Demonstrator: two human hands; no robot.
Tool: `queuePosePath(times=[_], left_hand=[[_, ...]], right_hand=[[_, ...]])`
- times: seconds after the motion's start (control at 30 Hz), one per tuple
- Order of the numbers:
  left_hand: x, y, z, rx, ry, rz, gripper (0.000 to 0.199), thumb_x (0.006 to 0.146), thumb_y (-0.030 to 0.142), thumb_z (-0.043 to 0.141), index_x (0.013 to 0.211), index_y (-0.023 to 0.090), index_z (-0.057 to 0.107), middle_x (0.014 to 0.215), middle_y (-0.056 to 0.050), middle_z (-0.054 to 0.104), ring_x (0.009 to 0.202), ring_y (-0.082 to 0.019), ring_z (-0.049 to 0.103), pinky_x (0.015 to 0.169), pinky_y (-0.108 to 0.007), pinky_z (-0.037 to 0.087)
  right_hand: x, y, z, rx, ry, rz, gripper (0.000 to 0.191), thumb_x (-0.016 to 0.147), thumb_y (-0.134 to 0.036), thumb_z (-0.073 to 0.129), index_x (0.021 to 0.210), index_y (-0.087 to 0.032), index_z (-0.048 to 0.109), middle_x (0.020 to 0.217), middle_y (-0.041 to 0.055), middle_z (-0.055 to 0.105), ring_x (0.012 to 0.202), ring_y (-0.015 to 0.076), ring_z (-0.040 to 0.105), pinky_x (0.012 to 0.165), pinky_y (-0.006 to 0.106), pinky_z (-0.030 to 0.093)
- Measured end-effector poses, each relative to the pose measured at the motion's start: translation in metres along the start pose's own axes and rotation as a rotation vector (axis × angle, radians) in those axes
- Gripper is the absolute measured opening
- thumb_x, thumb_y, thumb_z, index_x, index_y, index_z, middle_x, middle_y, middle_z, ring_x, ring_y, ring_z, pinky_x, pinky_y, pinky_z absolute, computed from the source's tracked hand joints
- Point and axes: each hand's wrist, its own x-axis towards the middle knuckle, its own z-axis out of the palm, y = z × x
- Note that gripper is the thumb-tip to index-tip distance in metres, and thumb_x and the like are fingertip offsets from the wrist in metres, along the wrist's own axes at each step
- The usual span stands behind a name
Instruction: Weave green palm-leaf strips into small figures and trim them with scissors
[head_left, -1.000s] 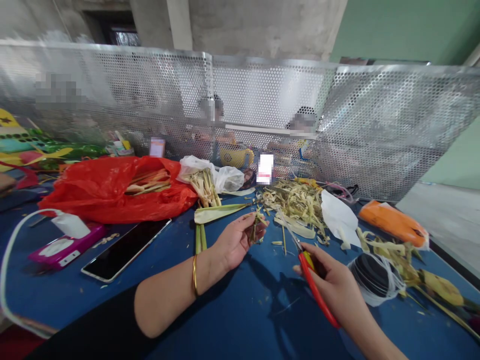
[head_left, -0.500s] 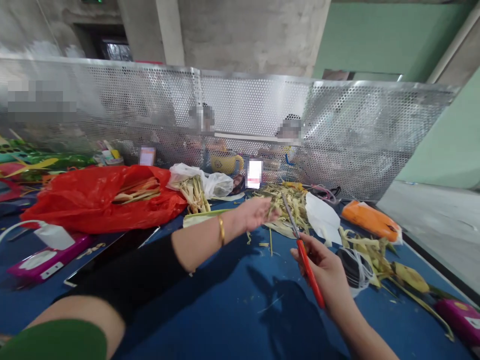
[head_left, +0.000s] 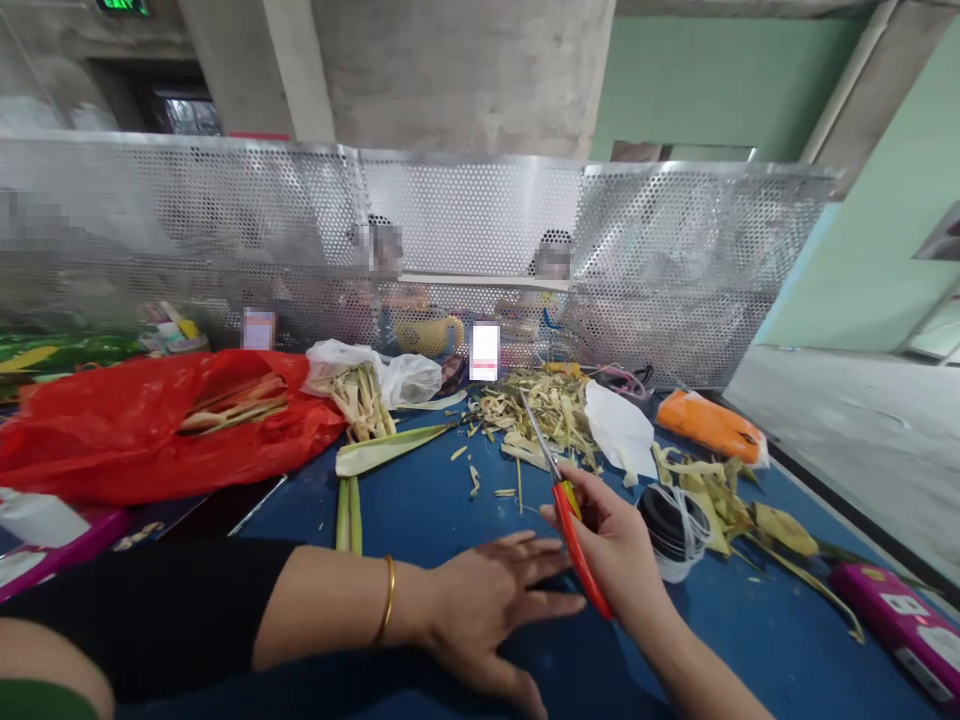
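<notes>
The left forearm is running nearly level, with the left hand facing palm down and its fingers pointing rightward, spread apart. The right forearm is slanting up-left, the right hand curling in a grip.

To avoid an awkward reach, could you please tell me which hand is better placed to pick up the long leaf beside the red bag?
Probably the left hand: it is spread palm-down, apparently free, and looks nearer the leaf, while the right hand holds the red-handled tool.
</notes>
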Motion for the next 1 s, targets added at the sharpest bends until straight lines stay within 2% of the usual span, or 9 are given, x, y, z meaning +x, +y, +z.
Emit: queuePosePath(times=[0.13,0.3,0.47,0.57,0.67,0.77,0.83,0.9,1.0], left_hand=[[0.015,-0.02,-0.007,0.114,-0.069,0.114,0.049,0.09,0.044,0.046,0.136,0.029,0.044,0.145,-0.006,0.043,0.133,-0.025,0.038,0.114,-0.043,0.019],[0.053,-0.106,-0.02,0.349,-0.007,0.154,0.036,0.09,0.031,0.047,0.123,0.022,0.058,0.138,-0.011,0.051,0.133,-0.025,0.038,0.113,-0.044,0.02],[0.076,-0.17,-0.049,0.479,0.061,-0.015,0.03,0.088,0.028,0.051,0.116,0.025,0.064,0.143,-0.011,0.045,0.135,-0.025,0.035,0.112,-0.047,0.02],[0.081,-0.176,-0.07,0.385,0.128,-0.079,0.021,0.081,0.029,0.061,0.098,0.024,0.072,0.138,-0.01,0.051,0.132,-0.028,0.038,0.111,-0.046,0.02],[0.072,-0.165,-0.086,0.13,0.102,-0.257,0.02,0.082,0.029,0.058,0.089,0.019,0.074,0.121,-0.01,0.063,0.118,-0.023,0.052,0.102,-0.033,0.035],[0.05,-0.152,-0.094,0.077,0.008,-0.399,0.023,0.082,0.029,0.054,0.075,0.018,0.074,0.076,-0.006,0.072,0.076,-0.017,0.065,0.078,-0.028,0.048],[0.033,-0.146,-0.098,0.056,-0.064,-0.469,0.012,0.071,0.028,0.065,0.066,0.02,0.072,0.063,-0.002,0.069,0.063,-0.014,0.063,0.068,-0.025,0.048],[0.019,-0.143,-0.105,0.066,-0.052,-0.545,0.013,0.067,0.022,0.067,0.078,0.021,0.074,0.074,-0.001,0.072,0.07,-0.014,0.063,0.07,-0.023,0.047],[0.001,-0.144,-0.12,0.137,0.091,-0.691,0.035,0.077,0.015,0.051,0.106,0.021,0.069,0.107,-0.006,0.07,0.094,-0.017,0.061,0.082,-0.026,0.043]], right_hand=[[0.001,0.002,-0.001,-0.027,0.002,0.016,0.047,0.067,-0.035,0.072,0.108,-0.014,0.067,0.077,0.0034,0.068,0.07,0.0187,0.063,0.065,0.028,0.052],[0.003,0.004,-0.001,-0.001,-0.045,0.016,0.047,0.066,-0.037,0.074,0.107,-0.015,0.067,0.082,0.0048,0.069,0.074,0.0196,0.064,0.068,0.029,0.052],[0.002,0.003,0.001,-0.097,-0.033,0.047,0.051,0.064,-0.042,0.076,0.106,-0.015,0.066,0.07,0.0003,0.063,0.061,0.015,0.056,0.057,0.025,0.047],[0.003,0.001,0.0,-0.093,-0.037,0.071,0.051,0.063,-0.044,0.076,0.105,-0.015,0.066,0.069,-0.0006,0.06,0.06,0.014,0.053,0.056,0.024,0.046],[0.004,-0.001,-0.002,-0.059,-0.021,0.096,0.054,0.062,-0.047,0.076,0.103,-0.014,0.066,0.065,-0.0021,0.056,0.057,0.0125,0.049,0.052,0.023,0.042],[0.006,-0.001,-0.004,-0.055,-0.022,0.133,0.059,0.061,-0.051,0.074,0.105,-0.012,0.065,0.063,-0.0025,0.054,0.051,0.012,0.047,0.048,0.024,0.039],[0.007,0.002,-0.005,-0.101,-0.05,0.145,0.062,0.061,-0.051,0.074,0.107,-0.012,0.065,0.065,-0.0005,0.058,0.053,0.0137,0.05,0.049,0.025,0.041],[0.007,0.006,-0.005,-0.189,-0.098,0.128,0.059,0.064,-0.05,0.072,0.109,-0.012,0.065,0.071,0.0023,0.064,0.059,0.0169,0.056,0.054,0.026,0.045],[0.006,0.013,-0.006,-0.412,-0.153,0.048,0.051,0.072,-0.046,0.064,0.114,-0.016,0.064,0.082,0.0053,0.07,0.073,0.0211,0.064,0.064,0.028,0.049]])
